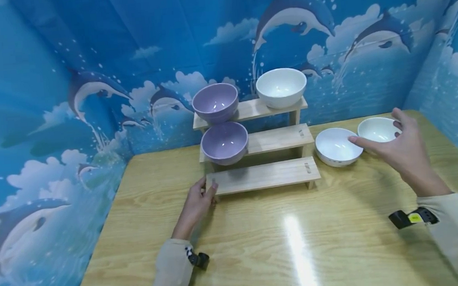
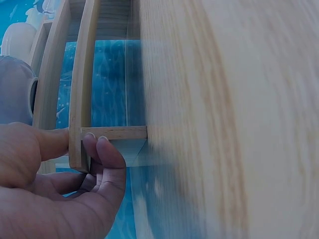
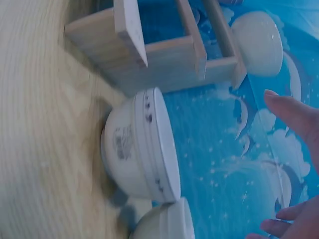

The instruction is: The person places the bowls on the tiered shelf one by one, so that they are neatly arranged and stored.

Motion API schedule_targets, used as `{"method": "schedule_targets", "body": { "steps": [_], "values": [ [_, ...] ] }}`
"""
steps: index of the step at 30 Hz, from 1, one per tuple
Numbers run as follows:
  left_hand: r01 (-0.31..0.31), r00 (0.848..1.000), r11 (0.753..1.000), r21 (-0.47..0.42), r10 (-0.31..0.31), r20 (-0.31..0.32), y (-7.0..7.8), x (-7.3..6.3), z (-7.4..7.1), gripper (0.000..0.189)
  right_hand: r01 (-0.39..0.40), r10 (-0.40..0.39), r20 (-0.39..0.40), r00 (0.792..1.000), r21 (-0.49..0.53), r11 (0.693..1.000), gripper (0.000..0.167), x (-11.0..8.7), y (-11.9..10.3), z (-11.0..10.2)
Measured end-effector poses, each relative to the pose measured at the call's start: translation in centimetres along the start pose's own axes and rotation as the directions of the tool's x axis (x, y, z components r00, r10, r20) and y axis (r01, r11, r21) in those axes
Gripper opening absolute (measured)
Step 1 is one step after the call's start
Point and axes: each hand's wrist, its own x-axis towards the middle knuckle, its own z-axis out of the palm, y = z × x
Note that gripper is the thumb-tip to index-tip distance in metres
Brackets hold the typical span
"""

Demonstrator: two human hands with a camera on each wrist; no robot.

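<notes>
While the left end of a pale wooden rack's (image 1: 264, 176) lowest step is being pinched by the left hand (image 1: 195, 203), thumb on top and fingers curled beneath, the rack's three straight-grained steps are being supported on the bench (image 1: 252, 235). Toward its left side, two glossy purple bowls (image 1: 225, 144) are being carried upright, one on the top step, one on the middle. At the right of the top step, a smooth white bowl (image 1: 281, 88) is being held up. Just beside the rack's right end, a white bowl with small dark motifs (image 1: 337, 147) is being borne by the bench. Farther right, a second bench-level white bowl (image 1: 375, 129) is being partly hidden by the right hand (image 1: 406, 147), which is being held above with thumb and fingers spread, nothing being grasped.
</notes>
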Motion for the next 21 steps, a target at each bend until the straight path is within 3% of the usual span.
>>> {"method": "schedule_targets", "body": {
  "steps": [5,21],
  "values": [
    [0.038,0.999,0.999,0.001,-0.038,-0.006,0.1,-0.1,0.1,0.061,-0.018,0.018,-0.021,1.0,-0.005,1.0,0.12,0.3,1.1,-0.4],
    [0.022,1.0,1.0,-0.007,-0.022,-0.001,0.0,-0.2,0.0,0.067,-0.089,0.087,-0.039,0.995,-0.071,0.993,0.123,1.2,3.7,-1.4]
  ]
}}
